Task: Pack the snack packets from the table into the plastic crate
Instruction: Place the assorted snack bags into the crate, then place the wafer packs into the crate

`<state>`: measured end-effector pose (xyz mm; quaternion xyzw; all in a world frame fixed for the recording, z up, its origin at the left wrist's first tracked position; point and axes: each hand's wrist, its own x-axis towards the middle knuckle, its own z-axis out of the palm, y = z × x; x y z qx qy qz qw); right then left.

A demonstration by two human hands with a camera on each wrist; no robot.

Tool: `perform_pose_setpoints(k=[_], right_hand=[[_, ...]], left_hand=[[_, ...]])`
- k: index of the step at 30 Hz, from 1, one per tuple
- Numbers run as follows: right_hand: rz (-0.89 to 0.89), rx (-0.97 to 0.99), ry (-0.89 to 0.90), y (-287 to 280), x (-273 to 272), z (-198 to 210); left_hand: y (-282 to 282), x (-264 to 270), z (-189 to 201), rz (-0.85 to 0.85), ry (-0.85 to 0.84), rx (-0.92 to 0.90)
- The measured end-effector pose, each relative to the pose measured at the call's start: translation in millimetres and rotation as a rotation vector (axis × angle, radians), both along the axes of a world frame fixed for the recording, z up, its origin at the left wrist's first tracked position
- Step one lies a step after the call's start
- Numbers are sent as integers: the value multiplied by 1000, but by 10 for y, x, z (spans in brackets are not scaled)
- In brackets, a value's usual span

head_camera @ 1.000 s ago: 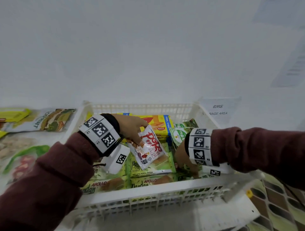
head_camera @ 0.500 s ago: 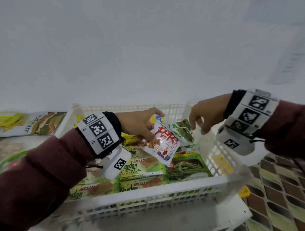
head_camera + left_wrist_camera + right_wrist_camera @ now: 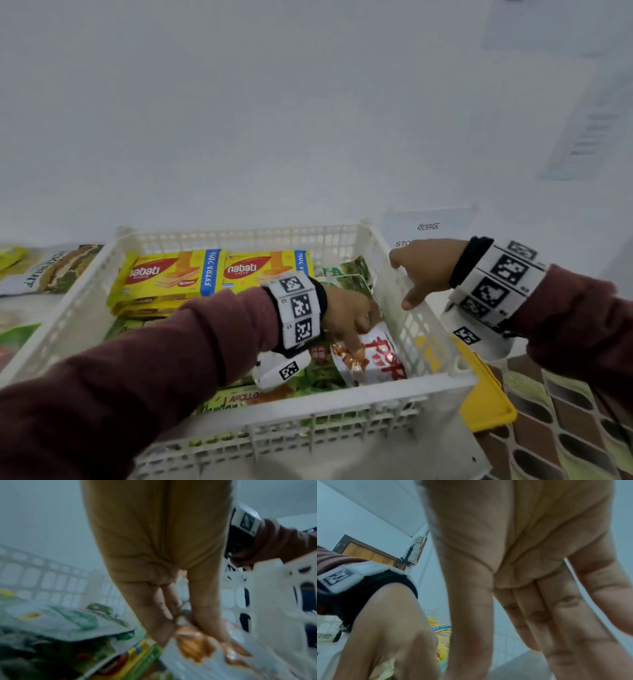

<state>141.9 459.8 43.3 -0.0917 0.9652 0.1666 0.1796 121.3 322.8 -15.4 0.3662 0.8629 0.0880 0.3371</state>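
Note:
A white plastic crate (image 3: 342,397) sits in front of me, holding several snack packets. My left hand (image 3: 356,339) reaches into its front right corner and pinches a white and red POP packet (image 3: 383,363) that lies against the right wall. In the left wrist view the thumb and fingers (image 3: 159,628) close on the packet's top edge (image 3: 197,649). My right hand (image 3: 424,270) hovers at the crate's right rim with straight, spread fingers (image 3: 556,615), holding nothing; its thumb is at the rim.
Two yellow Nabati wafer packs (image 3: 171,274) lie at the crate's back, green seaweed packets (image 3: 352,274) at its back right, Apollo Pandan cakes (image 3: 239,399) at the front. More packets (image 3: 51,270) lie on the table left of the crate. A yellow object (image 3: 486,394) sits beside its right front corner.
My left hand has carried the POP packet right and down into the crate's front right corner. My right hand rose out of the crate and now sits lower, at the right rim.

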Motion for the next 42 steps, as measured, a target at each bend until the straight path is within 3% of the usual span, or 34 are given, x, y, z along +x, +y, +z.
perform_pose_setpoints(k=[4,8,13,20,28,33,37,42], right_hand=[[50,21,24,4,30,-4],[81,23,36,9,28,-7],[99,26,27,-2,33,-3],[115,98,24,-32,25,3],[148,168,-13,-45,4,-11],[177,130,-15,-161,18,202],[266,27,16,-561,64,459],[453,-123,42,-1477,302,731]], left_hand=[[130,57,-173,-113,236,-113],[135,72,-231,-139,422,-25],[103,111,-271,-145,285,-43],[137,163,-270,-198,294,-46],[-53,88,245,62,277,239],[-431,64,730,197,384,351],[-938,194,1069,306,479,382],[-1883,515,1296,460,541,389]])
